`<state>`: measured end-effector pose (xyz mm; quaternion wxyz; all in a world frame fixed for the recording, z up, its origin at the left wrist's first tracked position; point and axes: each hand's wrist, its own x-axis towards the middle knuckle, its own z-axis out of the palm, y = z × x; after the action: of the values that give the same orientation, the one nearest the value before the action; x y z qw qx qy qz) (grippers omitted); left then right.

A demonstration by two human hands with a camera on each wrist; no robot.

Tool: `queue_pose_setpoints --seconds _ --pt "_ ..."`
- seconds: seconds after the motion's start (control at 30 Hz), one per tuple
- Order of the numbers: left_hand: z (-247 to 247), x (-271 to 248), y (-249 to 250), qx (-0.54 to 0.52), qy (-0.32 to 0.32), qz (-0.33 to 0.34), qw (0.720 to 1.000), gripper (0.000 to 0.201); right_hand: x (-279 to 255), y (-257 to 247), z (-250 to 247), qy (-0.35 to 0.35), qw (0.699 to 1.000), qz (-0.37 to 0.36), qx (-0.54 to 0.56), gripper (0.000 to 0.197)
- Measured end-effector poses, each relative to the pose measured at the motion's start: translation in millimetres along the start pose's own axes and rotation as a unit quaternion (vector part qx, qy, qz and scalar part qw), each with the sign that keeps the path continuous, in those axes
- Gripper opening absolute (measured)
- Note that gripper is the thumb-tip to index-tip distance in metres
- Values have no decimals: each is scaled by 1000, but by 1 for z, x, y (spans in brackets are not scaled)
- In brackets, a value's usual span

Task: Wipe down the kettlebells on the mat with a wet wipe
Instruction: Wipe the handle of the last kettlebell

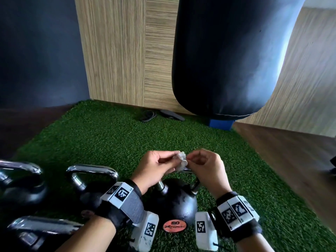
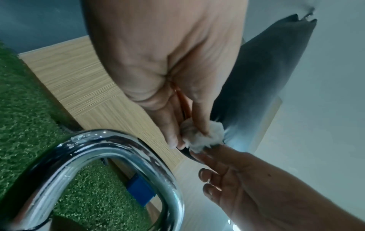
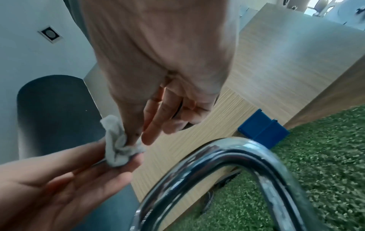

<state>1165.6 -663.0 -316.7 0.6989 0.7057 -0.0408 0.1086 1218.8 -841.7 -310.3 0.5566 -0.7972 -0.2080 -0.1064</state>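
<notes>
A crumpled white wet wipe [image 1: 181, 160] is held between both hands above a black kettlebell [image 1: 174, 202] with a chrome handle [image 2: 118, 156], which stands on the green turf mat [image 1: 101, 135]. My left hand [image 1: 175, 159] pinches the wipe [image 2: 203, 137] from the left with thumb and fingers. From the right, my right hand [image 1: 190, 159] pinches the same wipe [image 3: 116, 143] at its fingertips. Neither hand touches the handle [image 3: 227, 156] just below them. Three more chrome-handled kettlebells [image 1: 91, 180] [image 1: 23, 186] [image 1: 36, 231] stand to the left.
A large black punching bag [image 1: 227, 57] hangs at the back right over a blue block [image 1: 221, 124]. Black sandals [image 1: 160, 114] lie by the wooden wall panel [image 1: 127, 51]. Dark wood floor [image 1: 291, 151] borders the mat on the right.
</notes>
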Motion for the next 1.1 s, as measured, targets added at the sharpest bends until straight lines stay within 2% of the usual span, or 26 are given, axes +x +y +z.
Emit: queue_pose_setpoints --seconds 0.03,0.1,0.13,0.17,0.23,0.27,0.33,0.4,0.5,0.6,0.73,0.8,0.87,0.93,1.0,1.1 --pt "0 0 1 58 37 25 997 40 -1 8 -2 14 1000 4 -19 13" --pt "-2 1 -1 195 115 86 970 33 -4 32 -10 95 991 44 -82 19" --pt "-3 2 -4 249 139 115 951 31 -7 46 -15 131 983 88 -92 27" --pt "-2 4 -5 295 149 142 933 30 -8 61 -20 134 978 147 -61 37" --pt "2 10 -7 360 137 162 908 28 -11 85 -20 58 960 262 74 56" --pt "6 13 -8 383 122 163 901 27 -12 94 -16 6 949 292 117 62" --pt "14 20 -10 427 89 183 881 22 -13 108 -3 -78 944 300 110 67" --pt "20 22 -13 462 60 194 863 18 -15 118 12 -83 954 284 44 61" --pt "14 15 -12 469 48 172 865 19 -17 131 20 -24 963 264 -39 37" --pt "-10 11 -8 464 78 117 875 16 -17 138 20 -33 968 245 -40 42" --pt "-19 3 -9 508 73 122 850 21 -17 141 20 -27 969 235 -67 46" --pt "-24 -3 -18 481 101 109 864 21 -18 143 20 -24 968 238 -68 43" --pt "-38 -8 -31 455 135 62 878 25 -18 143 20 -26 966 246 -76 37" --pt "-48 -13 -42 457 125 14 880 20 -18 142 20 -25 967 242 -80 33" --pt "-50 -15 -50 442 130 12 888 11 -18 142 21 -39 969 234 -73 33" --pt "-48 -18 -64 404 180 7 897 18 -21 142 21 -38 971 229 -57 28"
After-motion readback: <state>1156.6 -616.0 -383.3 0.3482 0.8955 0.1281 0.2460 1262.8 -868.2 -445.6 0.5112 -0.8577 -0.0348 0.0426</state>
